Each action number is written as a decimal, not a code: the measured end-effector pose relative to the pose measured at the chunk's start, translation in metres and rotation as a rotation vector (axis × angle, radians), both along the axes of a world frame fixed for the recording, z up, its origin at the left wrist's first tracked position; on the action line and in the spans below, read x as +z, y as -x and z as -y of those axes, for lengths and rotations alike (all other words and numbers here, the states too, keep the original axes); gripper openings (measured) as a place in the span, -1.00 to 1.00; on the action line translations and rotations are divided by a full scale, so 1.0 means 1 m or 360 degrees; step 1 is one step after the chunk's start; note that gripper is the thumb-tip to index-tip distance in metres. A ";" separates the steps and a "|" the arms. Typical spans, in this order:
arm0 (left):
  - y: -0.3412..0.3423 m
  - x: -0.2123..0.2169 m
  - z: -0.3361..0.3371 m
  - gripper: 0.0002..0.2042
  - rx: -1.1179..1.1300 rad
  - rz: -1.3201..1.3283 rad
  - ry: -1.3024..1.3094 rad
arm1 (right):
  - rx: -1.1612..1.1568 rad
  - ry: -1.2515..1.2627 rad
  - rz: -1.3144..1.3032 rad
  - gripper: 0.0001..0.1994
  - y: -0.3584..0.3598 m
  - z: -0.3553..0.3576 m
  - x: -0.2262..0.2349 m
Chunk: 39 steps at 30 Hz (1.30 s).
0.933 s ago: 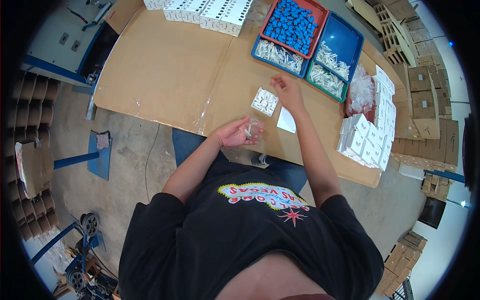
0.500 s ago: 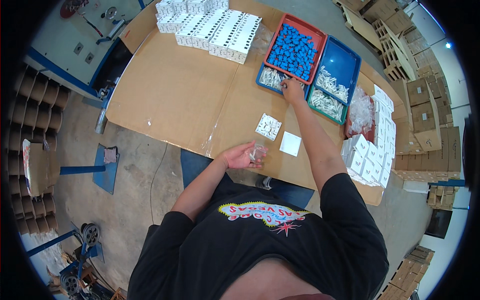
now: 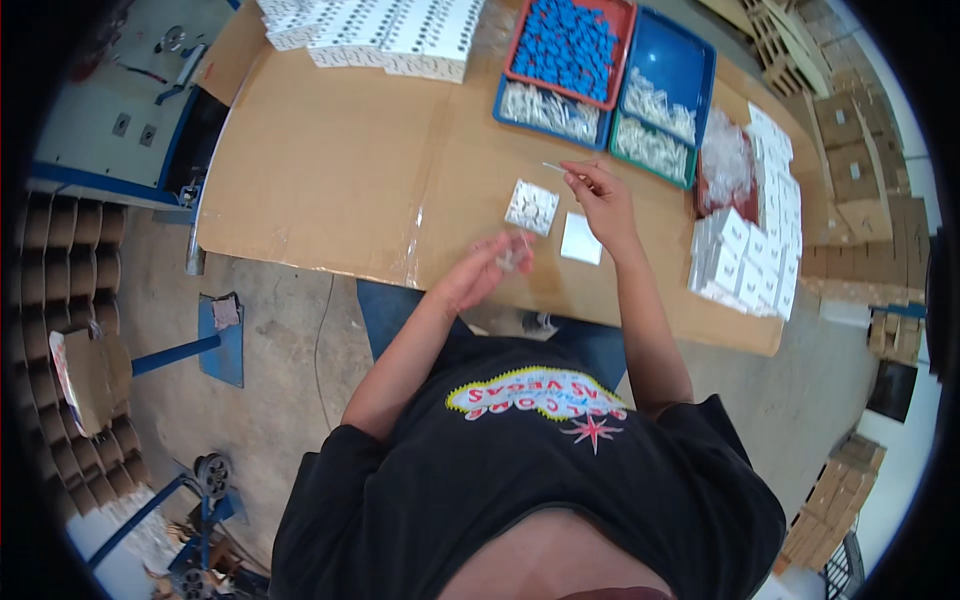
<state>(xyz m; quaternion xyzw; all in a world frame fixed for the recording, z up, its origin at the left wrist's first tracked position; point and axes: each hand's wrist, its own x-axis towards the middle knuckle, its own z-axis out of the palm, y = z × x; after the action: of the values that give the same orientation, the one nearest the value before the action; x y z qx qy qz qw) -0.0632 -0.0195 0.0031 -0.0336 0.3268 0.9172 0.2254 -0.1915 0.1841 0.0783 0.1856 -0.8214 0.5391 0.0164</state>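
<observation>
My left hand [image 3: 474, 274] is closed on a small clear plastic bag [image 3: 514, 254], at the table's near edge; white bits seem to be inside it, but they are blurred. My right hand [image 3: 604, 203] pinches a thin white stick-like piece [image 3: 551, 166] between thumb and fingers, above the cardboard. Between the hands lies a white square part with a moulded, uneven face [image 3: 532, 207]. Just right of it is a plain flat white square [image 3: 581, 239]. Beyond my right hand stands a lower blue tray [image 3: 550, 112] of slim white pieces.
A red tray of blue parts [image 3: 565, 45] rests over the lower blue tray. Beside it, a second blue tray [image 3: 668, 50] overlaps a green tray [image 3: 650, 150], both holding white pieces. White boxes stand in rows at the far left [image 3: 395, 40] and stacked at right [image 3: 745, 255], near crumpled plastic bags [image 3: 725, 160].
My right hand has come back from the lower blue tray toward me, now with a thin white piece in its fingers. The left hand with the bag has moved closer to the moulded square.
</observation>
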 end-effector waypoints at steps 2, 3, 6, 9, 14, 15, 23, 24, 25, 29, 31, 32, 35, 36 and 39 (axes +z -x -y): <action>0.005 0.026 0.000 -0.41 0.0096 0.0020 -0.0105 | -0.0098 0.0072 0.0426 -0.93 -0.034 -0.008 0.040; 0.008 0.038 -0.002 -0.41 0.0133 0.0052 -0.0120 | -0.0132 0.0095 0.0429 -0.93 -0.045 -0.008 0.055; 0.011 0.063 -0.010 -0.40 0.0129 0.0021 -0.0023 | -0.0075 0.0083 0.0453 -0.92 -0.067 -0.012 0.082; 0.011 0.069 -0.016 -0.39 0.0104 -0.0063 0.0111 | 0.0125 -0.0098 0.0113 -0.92 -0.066 -0.011 0.083; 0.009 0.073 -0.026 -0.42 0.0142 -0.0125 0.0303 | 0.0359 -0.0125 -0.0249 -0.86 -0.066 -0.004 0.073; 0.007 0.073 -0.026 -0.43 0.0177 -0.0096 0.0307 | 0.0364 -0.0113 -0.0251 -0.86 -0.069 0.000 0.076; 0.000 0.083 -0.023 -0.42 0.0292 -0.0050 0.0402 | 0.0503 -0.0356 -0.0290 -0.84 -0.071 0.001 0.069; -0.001 0.093 -0.023 -0.44 0.0295 -0.0085 0.0371 | 0.0497 -0.0352 -0.0294 -0.84 -0.072 -0.001 0.070; -0.002 0.100 -0.024 -0.46 0.0296 -0.0121 0.0340 | 0.0509 -0.0321 -0.0173 -0.85 -0.074 -0.002 0.073; -0.006 0.104 -0.023 -0.52 0.0179 -0.0295 0.0645 | 0.0624 -0.0157 0.0035 -0.90 -0.069 -0.014 0.088; -0.006 0.101 -0.020 -0.60 0.0202 -0.0266 0.0712 | 0.0565 -0.0144 0.0164 -0.91 -0.066 -0.017 0.092; -0.006 0.102 -0.021 -0.60 0.0196 -0.0271 0.0714 | 0.0512 -0.0133 0.0294 -0.91 -0.066 -0.019 0.093; -0.005 0.105 -0.027 -0.65 0.0349 -0.0325 0.0811 | 0.0462 -0.0006 0.0531 -0.86 -0.066 -0.020 0.081; -0.004 0.107 -0.030 -0.68 0.0504 -0.0446 0.0974 | 0.0462 -0.0005 0.0529 -0.86 -0.067 -0.020 0.079; -0.005 0.104 -0.029 -0.74 0.0714 -0.0566 0.1127 | 0.0440 0.0191 0.0545 -0.88 -0.077 -0.013 0.076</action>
<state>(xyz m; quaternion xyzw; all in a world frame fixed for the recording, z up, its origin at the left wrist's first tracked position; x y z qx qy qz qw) -0.0586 0.0098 0.1068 -0.0205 0.6386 0.7666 -0.0638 -0.1143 0.1975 0.1547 0.2009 -0.7454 0.6077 -0.1862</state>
